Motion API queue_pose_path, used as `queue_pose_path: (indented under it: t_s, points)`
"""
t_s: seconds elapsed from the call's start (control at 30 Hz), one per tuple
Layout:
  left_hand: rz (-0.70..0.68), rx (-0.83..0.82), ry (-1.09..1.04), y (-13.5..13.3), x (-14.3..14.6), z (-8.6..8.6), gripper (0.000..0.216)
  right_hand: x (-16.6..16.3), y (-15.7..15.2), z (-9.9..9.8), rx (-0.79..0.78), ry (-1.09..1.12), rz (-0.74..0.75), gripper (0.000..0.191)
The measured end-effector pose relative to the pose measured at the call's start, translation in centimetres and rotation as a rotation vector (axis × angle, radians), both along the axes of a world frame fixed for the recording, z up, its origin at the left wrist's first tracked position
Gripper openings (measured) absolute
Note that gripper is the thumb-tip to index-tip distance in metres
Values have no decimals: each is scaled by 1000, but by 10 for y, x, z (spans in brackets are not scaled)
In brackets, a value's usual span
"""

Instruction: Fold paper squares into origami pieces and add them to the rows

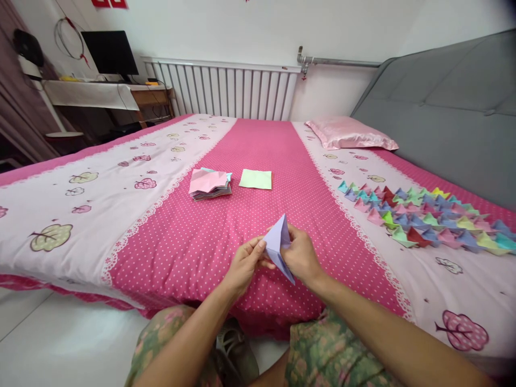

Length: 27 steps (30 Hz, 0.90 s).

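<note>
Between my hands is a lavender folded paper [277, 241], shaped into pointed flaps and held just above the near part of the bed. My left hand [246, 263] pinches its left side between thumb and fingers. On the right side, my right hand [300, 252] is closed around the paper, some of its fingers hidden behind or inside the fold. Beyond the hands lie a pale green stack of square paper [256, 179] and a thicker pile of creased sheets [209, 184] with pink on top. Rows of folded paper boats [435, 215] in many colours stand at the right.
The bed has a pink dotted bedspread [262, 142] with pale tree-print bands. A pink pillow [350, 133] lies near the grey headboard [439, 107]. Behind are a white radiator [226, 88] and a desk [92, 94] with a monitor [110, 52].
</note>
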State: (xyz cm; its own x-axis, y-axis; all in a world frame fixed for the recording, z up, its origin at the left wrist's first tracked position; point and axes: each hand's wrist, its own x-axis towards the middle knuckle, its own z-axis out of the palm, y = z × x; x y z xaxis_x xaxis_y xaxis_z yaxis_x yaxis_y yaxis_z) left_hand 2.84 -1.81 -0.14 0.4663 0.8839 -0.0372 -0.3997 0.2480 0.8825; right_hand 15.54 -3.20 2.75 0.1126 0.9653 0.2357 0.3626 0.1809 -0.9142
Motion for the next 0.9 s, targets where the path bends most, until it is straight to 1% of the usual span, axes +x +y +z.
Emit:
queue_pose_path:
  t_s: [0.1,0.2,0.3,0.37,0.47,0.53,0.6,0.67,0.73,0.8,0.83,0.9]
  points:
    - [-15,-66,-71,-6,4,1,37,-1,-1,3,14,-42,-93,9]
    - [-4,-101,-118,-9,4,1,46,-1,-1,6,62,-146,-169,7]
    - [-12,-64,-103,-8,2,1,63,0,0,7,110,-214,-207,8]
    - [-11,-22,-45,-7,2,2,69,0,0,7,138,-242,-193,10]
    - [52,25,14,-6,3,3,56,1,0,5,166,-294,-126,19]
    - [89,8,6,-5,4,4,50,2,2,3,159,-297,-61,29]
    - [105,-34,-17,-3,3,4,51,6,5,1,126,-232,42,37]
    - [114,-74,-41,0,1,3,47,10,10,-1,77,-111,157,42]
    - [136,-106,-48,3,-2,3,38,15,14,-2,0,23,251,40]
    - [151,-121,-43,6,-5,3,30,18,17,0,-108,148,315,34]
    - [149,-119,-37,7,-7,4,29,20,17,2,-169,201,341,30]
    - [125,-94,-21,8,-11,6,34,23,16,8,-282,279,380,28]
